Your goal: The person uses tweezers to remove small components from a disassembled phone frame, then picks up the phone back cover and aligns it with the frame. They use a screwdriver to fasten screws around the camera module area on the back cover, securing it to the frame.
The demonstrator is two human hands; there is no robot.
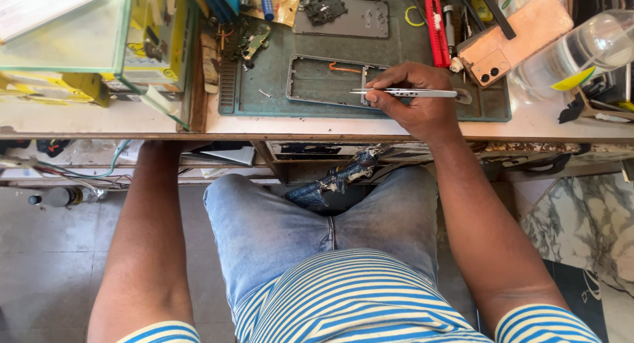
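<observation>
We are seeing silver tweezers (404, 92) lying level in the right hand (416, 102), whose fingers are closing around them, tips pointing left over the right edge of a grey phone frame (327, 81). The frame is lying flat on a green work mat (370, 46) on the surface (330, 126). Just right of the hand, we are finding a peach-coloured phone (515, 36) lying back up beside a clear plastic container (581, 52), with a red tool (436, 19) above. The left forearm is reaching under the surface; we cannot tell how that hand is faring.
</observation>
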